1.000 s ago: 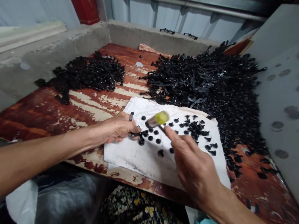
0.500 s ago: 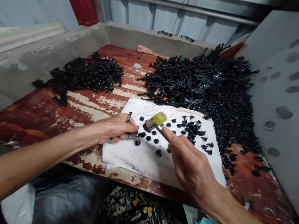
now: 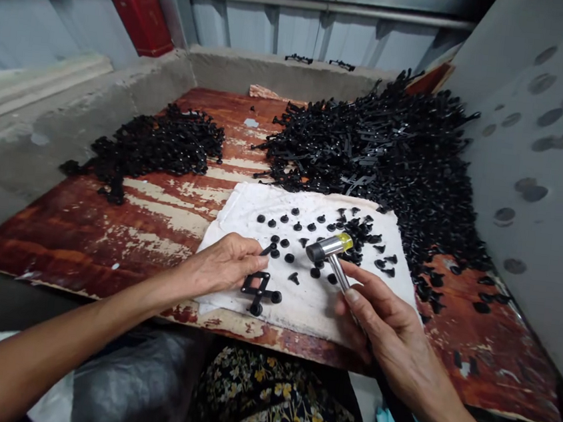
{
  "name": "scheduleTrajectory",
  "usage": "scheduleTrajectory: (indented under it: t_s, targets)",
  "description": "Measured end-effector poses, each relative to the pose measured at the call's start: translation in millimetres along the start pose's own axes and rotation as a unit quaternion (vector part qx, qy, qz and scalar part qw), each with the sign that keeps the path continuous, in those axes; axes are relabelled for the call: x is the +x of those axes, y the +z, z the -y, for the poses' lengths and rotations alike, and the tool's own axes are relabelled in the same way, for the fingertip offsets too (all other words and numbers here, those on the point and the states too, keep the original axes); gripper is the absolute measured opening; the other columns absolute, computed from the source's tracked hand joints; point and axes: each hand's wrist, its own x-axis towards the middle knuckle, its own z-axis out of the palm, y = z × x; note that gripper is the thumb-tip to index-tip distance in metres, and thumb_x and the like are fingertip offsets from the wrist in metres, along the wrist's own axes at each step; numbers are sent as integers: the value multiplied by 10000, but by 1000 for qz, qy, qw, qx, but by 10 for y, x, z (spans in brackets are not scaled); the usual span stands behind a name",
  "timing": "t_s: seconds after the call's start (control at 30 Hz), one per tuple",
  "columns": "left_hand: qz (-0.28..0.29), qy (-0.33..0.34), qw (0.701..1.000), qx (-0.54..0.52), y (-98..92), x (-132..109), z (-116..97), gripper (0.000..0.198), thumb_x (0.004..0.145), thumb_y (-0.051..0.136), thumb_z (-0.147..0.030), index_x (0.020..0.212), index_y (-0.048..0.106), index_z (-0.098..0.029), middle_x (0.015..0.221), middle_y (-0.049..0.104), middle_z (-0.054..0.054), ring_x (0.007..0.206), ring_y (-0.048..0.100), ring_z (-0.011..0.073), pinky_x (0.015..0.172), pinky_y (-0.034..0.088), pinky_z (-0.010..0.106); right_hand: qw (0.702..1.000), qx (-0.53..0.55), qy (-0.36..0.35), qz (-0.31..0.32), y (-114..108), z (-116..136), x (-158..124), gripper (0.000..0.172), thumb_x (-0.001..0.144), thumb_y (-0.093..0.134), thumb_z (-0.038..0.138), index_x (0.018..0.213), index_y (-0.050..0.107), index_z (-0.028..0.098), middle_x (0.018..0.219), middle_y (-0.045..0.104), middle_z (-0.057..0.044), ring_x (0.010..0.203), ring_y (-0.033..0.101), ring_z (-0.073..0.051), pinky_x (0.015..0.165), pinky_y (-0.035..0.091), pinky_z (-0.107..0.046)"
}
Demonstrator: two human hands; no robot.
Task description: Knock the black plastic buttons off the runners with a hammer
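Hammer (image 3: 331,246), heaped black parts (image 3: 389,145) and metal wall (image 3: 296,34) suggest a workshop.

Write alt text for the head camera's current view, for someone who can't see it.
A person's right hand holds a hammer with black and yellow ends, while the left hand holds a jointed black frame. A white cloth below is scattered with small black pieces; beyond lie two heaps of black parts on a worn reddish table.

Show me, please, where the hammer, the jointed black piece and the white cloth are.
Hammer (image 3: 336,269), head view: on the metal shaft just below its head.
Jointed black piece (image 3: 259,292), head view: on one of its lower bars.
White cloth (image 3: 307,311), head view: on its bare near part.
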Motion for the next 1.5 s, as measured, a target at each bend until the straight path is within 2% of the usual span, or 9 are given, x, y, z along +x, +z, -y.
scheduleTrajectory:
  t_s: [0.07, 0.3, 0.87, 1.17, 1.23, 1.3, 1.4, 1.47, 1.5]
  targets:
    - [15, 7, 999, 43, -26, 36, 21, 335, 763, 623, -408, 570, 472, -179, 529, 421, -52, 457, 327, 55, 417, 238, 158, 999, 32, 13, 5, -9, 14, 15, 555, 766, 715, 535, 1200, 587, 213, 649, 569, 45, 392, 345, -54, 338, 258, -182]
    - [6, 30, 992, 126, -47, 75, 21, 386, 720, 538, -553, 598, 459, -196, 554, 388, -47, 500, 324, 82, 431, 225, 184, 998, 56, 11, 25, -49, -24, 17, 539, 792, 706, 516, 1227, 581, 225, 650, 569, 49, 395, 342, -46, 340, 252, -173]
    - [7, 15, 985, 171, -50, 113, 39, 362, 773, 487, -516, 638, 504, -180, 541, 442, -42, 449, 280, 68, 422, 205, 199, 998, 63, 13, 29, -72, -51, 15, 507, 818, 684, 500, 1236, 580, 232, 674, 565, 48, 402, 337, -45, 347, 245, -181]
    - [-4, -4, 966, 258, -66, 73, -101, 347, 802, 451, -448, 587, 498, -181, 475, 388, -55, 432, 302, 75, 429, 213, 215, 999, 16, 0, 29, -80, -46, 10, 522, 843, 648, 494, 1278, 577, 216, 661, 562, 44, 409, 341, -57, 357, 251, -193]
    - [-9, -11, 958, 288, -63, 71, -163, 328, 810, 454, -412, 579, 490, -182, 465, 374, -59, 420, 291, 72, 417, 199, 217, 999, -36, -18, 31, -90, -32, 5, 475, 881, 600, 460, 1284, 586, 208, 645, 566, 42, 399, 342, -62, 356, 271, -196]
    - [-12, -10, 950, 313, -55, 73, -213, 312, 811, 460, -368, 560, 470, -184, 465, 362, -61, 418, 287, 68, 411, 194, 216, 992, -115, -54, 28, -92, -10, 10, 416, 913, 552, 395, 1277, 607, 200, 659, 613, 19, 435, 448, -92, 395, 379, -214]
    - [-16, -11, 944, 329, -45, 84, -233, 308, 808, 461, -348, 545, 441, -189, 471, 369, -60, 417, 285, 66, 405, 194, 219, 959, -232, -160, 19, -62, 35, 47, 379, 922, 508, 271, 1271, 628, 185, 931, 738, -73, 799, 684, -194, 698, 573, -316]
    - [-15, -16, 945, 326, -48, 96, -216, 309, 809, 461, -366, 556, 448, -189, 481, 397, -54, 421, 301, 70, 408, 206, 221, 925, -285, -251, 23, -20, 67, 91, 408, 921, 476, 185, 1308, 602, 171, 1167, 708, -113, 1049, 666, -223, 899, 548, -367]
    - [-13, -18, 946, 323, -51, 103, -204, 311, 809, 462, -377, 562, 457, -187, 489, 414, -50, 426, 316, 73, 412, 216, 221, 906, -305, -293, 29, 6, 81, 115, 435, 920, 457, 143, 1338, 576, 163, 1221, 684, -124, 1096, 650, -221, 934, 536, -370]
